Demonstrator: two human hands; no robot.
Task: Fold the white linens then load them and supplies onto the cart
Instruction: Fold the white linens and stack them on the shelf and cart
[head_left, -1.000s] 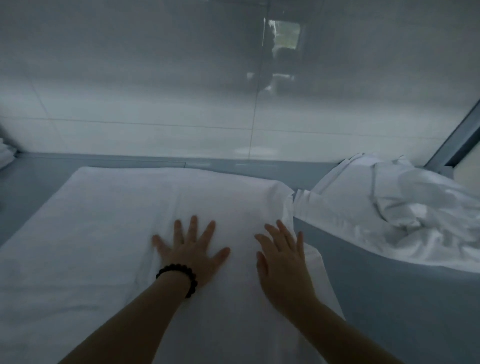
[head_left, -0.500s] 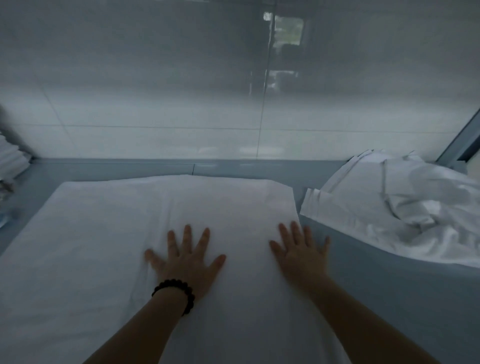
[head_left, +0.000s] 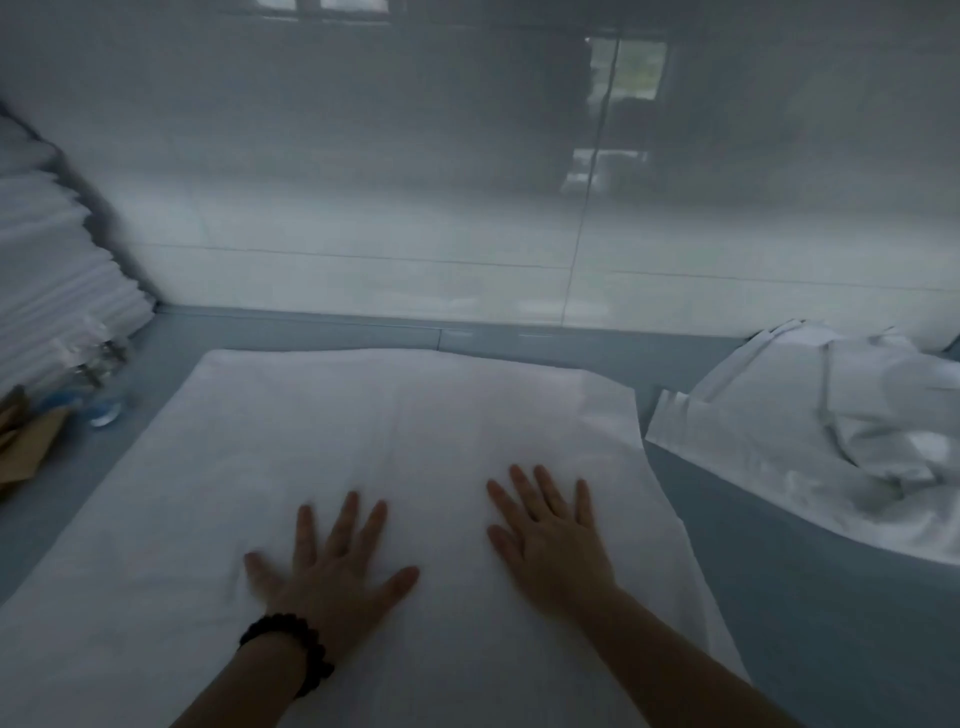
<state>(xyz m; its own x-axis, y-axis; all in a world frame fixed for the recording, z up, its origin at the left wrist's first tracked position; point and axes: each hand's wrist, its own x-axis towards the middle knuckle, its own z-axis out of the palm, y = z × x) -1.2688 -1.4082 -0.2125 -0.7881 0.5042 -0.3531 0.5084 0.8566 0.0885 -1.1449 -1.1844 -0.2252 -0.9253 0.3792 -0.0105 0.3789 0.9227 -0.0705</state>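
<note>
A white linen sheet (head_left: 322, 441) lies spread flat on the grey table (head_left: 810, 597) in front of me. My left hand (head_left: 332, 566), with a dark bead bracelet on the wrist, presses flat on the sheet with fingers spread. My right hand (head_left: 550, 535) lies flat on the sheet a little to the right, fingers straight. A rumpled pile of white linens (head_left: 841, 436) sits on the table at the right, apart from the sheet.
A tall stack of folded white linens (head_left: 57, 280) stands at the far left. Beside it lie clear plastic bottles (head_left: 104, 384) and brown paper packets (head_left: 26, 441). A glossy tiled wall (head_left: 467, 218) closes the back of the table.
The view has swung left, bringing the folded stack and bottles into sight. Both hands have slid leftward along the sheet while staying flat on it.
</note>
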